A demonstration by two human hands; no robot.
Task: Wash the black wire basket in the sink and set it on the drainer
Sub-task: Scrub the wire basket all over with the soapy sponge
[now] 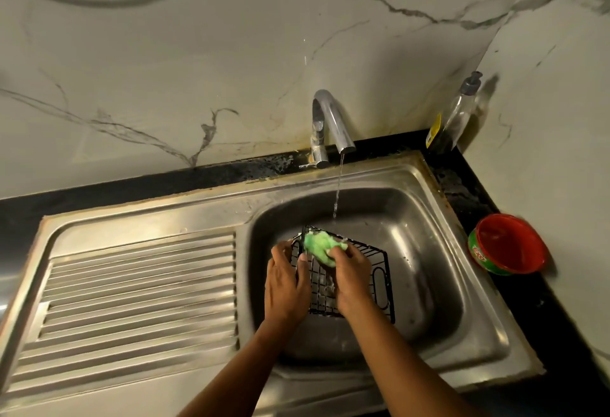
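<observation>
While the thin stream of water [338, 185] fell from the curved chrome tap [331, 121] at 12 o'clock, you kept the black wire basket [358, 279] tilted inside the stainless steel sink bowl [416, 218], not on the drainer. Your left hand [284, 284] had its fingers curled round the basket's 9 o'clock edge, gripping the wire. Your right hand [352, 276] had its fingers closed on a sudsy green scrubbing sponge [321, 246], pressing it against the basket's rim at 12 o'clock, just beside the stream. The ribbed steel drainer [138, 288] lay at 9 o'clock from the bowl. At 3 o'clock, on the black counter [468, 195], sat a round red tub with a green side [508, 244]; I could not tell what it held. At 1 o'clock a clear pump bottle with a yellow label [455, 118] leaned in the corner, dark liquid low inside it.
</observation>
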